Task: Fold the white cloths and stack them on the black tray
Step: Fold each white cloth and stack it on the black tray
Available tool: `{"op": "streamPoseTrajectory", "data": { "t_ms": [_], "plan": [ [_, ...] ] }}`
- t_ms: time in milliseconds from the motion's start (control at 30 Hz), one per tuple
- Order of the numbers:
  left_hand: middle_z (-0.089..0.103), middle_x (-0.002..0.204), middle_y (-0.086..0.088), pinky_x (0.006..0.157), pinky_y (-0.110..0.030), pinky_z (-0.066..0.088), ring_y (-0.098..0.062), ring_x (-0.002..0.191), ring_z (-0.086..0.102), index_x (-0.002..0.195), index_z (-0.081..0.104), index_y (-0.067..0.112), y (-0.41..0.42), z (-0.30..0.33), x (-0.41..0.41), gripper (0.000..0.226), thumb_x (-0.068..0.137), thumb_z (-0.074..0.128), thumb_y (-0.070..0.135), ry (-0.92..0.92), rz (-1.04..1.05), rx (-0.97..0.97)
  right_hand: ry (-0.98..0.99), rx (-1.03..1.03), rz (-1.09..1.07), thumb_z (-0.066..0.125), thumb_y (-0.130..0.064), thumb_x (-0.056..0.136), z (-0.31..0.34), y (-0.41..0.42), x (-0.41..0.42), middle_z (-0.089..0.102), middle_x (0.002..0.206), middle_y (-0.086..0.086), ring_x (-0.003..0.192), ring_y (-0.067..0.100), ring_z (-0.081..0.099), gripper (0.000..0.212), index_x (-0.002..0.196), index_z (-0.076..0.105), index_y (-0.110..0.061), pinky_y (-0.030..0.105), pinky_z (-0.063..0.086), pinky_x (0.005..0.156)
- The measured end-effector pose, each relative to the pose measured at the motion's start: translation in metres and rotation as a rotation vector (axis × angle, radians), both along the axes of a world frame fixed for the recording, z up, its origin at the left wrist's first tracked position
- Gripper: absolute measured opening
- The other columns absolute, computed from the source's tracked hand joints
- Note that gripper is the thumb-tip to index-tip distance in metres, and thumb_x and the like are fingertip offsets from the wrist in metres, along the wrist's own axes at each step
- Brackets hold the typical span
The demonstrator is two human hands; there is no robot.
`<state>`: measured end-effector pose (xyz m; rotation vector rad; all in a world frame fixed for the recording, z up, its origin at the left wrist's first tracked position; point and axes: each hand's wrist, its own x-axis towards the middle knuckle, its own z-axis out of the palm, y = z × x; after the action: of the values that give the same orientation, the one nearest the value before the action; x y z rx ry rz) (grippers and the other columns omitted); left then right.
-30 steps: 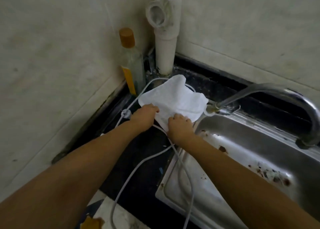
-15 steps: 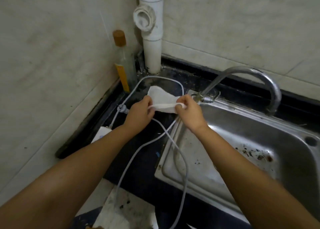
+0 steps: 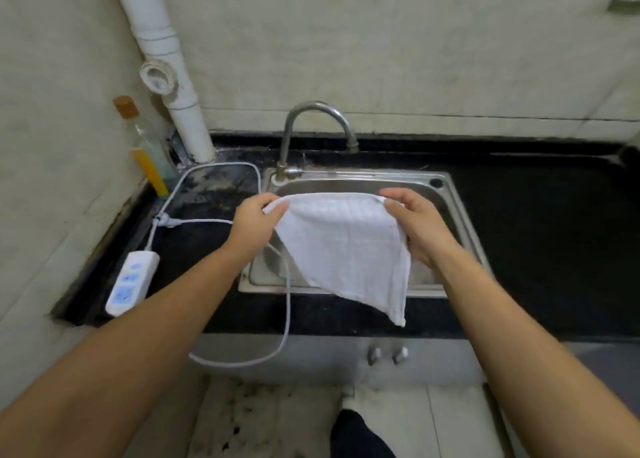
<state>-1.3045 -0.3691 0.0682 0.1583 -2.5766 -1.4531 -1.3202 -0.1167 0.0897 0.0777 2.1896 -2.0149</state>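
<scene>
A white cloth (image 3: 346,246) hangs in the air over the steel sink (image 3: 450,194), stretched between both hands. My left hand (image 3: 254,223) pinches its upper left corner. My right hand (image 3: 415,225) pinches the upper right corner. The cloth drapes down toward me, and its lowest corner reaches past the counter's front edge. No black tray is in view.
A curved tap (image 3: 311,128) stands behind the sink. The black counter (image 3: 540,249) runs left and right of the basin. A white power strip (image 3: 131,282) and its looping cable (image 3: 287,305) lie on the left. A bottle (image 3: 149,152) and a white pipe (image 3: 176,94) fill the corner.
Both hands lifted the cloth from the counter's back left corner and carried it right over the sink, spreading it wide. The view pulled back and now faces the sink.
</scene>
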Motion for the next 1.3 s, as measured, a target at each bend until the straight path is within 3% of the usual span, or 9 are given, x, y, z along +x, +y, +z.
{"op": "streamPoseTrajectory", "data": {
  "t_ms": [100,233,433,567,667,867,1000,1100,1300],
  "plan": [
    [0.064,0.085,-0.002,0.069,-0.025,0.046,-0.015,0.077,0.057,0.089,0.065,0.012,0.065,0.003,-0.015,0.012,0.091,0.057,0.021,-0.077,-0.039,0.155,-0.061,-0.01,-0.068,0.058,-0.015,0.092,0.012,0.068,0.025,0.07,0.086,0.003,0.07,0.011,0.067,0.008,0.098,0.064,-0.017,0.024,0.054,0.058],
    [0.068,0.099,-0.008,0.088,-0.041,0.053,-0.026,0.095,0.063,0.085,0.066,0.021,0.162,-0.002,-0.039,0.01,0.089,0.057,0.026,-0.206,-0.158,0.318,-0.067,0.037,-0.258,0.051,-0.01,0.091,0.014,0.166,0.045,0.069,0.1,0.013,0.089,0.024,0.064,0.019,0.101,0.067,-0.009,0.038,0.052,0.076],
    [0.064,0.094,-0.011,0.083,-0.036,0.047,-0.023,0.089,0.059,0.09,0.063,0.009,0.335,0.004,-0.079,0.013,0.094,0.053,0.016,-0.275,-0.242,0.548,-0.037,0.162,-0.534,0.051,-0.025,0.089,0.013,0.322,0.024,0.058,0.092,0.022,0.085,0.027,0.053,0.032,0.101,0.061,0.003,0.04,0.045,0.074],
    [0.065,0.09,-0.003,0.076,-0.026,0.05,-0.014,0.081,0.061,0.092,0.062,0.012,0.43,0.016,-0.102,0.012,0.095,0.052,0.017,-0.278,-0.241,0.692,-0.006,0.165,-0.541,0.053,-0.021,0.091,0.024,0.413,-0.004,0.066,0.097,0.003,0.099,0.022,0.06,0.017,0.079,0.066,-0.021,0.042,0.049,0.09],
    [0.067,0.095,-0.003,0.087,-0.029,0.05,-0.016,0.092,0.063,0.094,0.062,0.014,0.474,0.018,-0.108,0.011,0.095,0.052,0.016,-0.261,-0.255,0.775,0.02,0.224,-0.526,0.054,-0.021,0.09,0.029,0.463,-0.015,0.068,0.101,0.002,0.102,0.021,0.061,0.014,0.086,0.068,-0.024,0.039,0.048,0.092],
    [0.063,0.086,-0.005,0.067,-0.014,0.051,-0.013,0.081,0.059,0.084,0.066,0.014,0.5,-0.034,-0.086,0.014,0.092,0.055,0.012,-0.305,-0.345,0.492,-0.056,0.347,-0.46,0.052,-0.011,0.091,-0.02,0.515,0.005,0.057,0.074,-0.001,0.068,0.008,0.049,0.018,0.077,0.061,-0.017,0.021,0.037,0.061],
    [0.063,0.074,0.0,0.062,-0.009,0.047,-0.004,0.067,0.056,0.083,0.068,0.01,0.5,-0.083,-0.052,0.01,0.09,0.06,0.01,-0.442,-0.437,0.223,-0.268,0.409,-0.368,0.055,-0.007,0.089,-0.083,0.533,0.035,0.061,0.08,0.005,0.075,0.016,0.054,0.018,0.076,0.063,-0.017,0.028,0.042,0.066],
    [0.061,0.069,-0.004,0.066,-0.024,0.045,-0.011,0.066,0.054,0.078,0.067,0.004,0.498,-0.114,-0.043,0.018,0.089,0.063,0.017,-0.525,-0.487,0.106,-0.365,0.429,-0.316,0.057,-0.004,0.088,-0.115,0.539,0.048,0.058,0.076,0.009,0.074,0.019,0.051,0.017,0.074,0.063,-0.011,0.029,0.039,0.065],
    [0.058,0.068,-0.002,0.062,-0.025,0.04,-0.011,0.064,0.05,0.076,0.063,0.004,0.519,-0.122,-0.083,0.021,0.089,0.061,0.021,-0.378,-0.401,-0.006,-0.379,0.496,-0.351,0.058,-0.019,0.089,-0.127,0.548,0.009,0.054,0.073,0.005,0.071,0.016,0.048,0.018,0.081,0.061,-0.003,0.029,0.038,0.063]
  ]
}}
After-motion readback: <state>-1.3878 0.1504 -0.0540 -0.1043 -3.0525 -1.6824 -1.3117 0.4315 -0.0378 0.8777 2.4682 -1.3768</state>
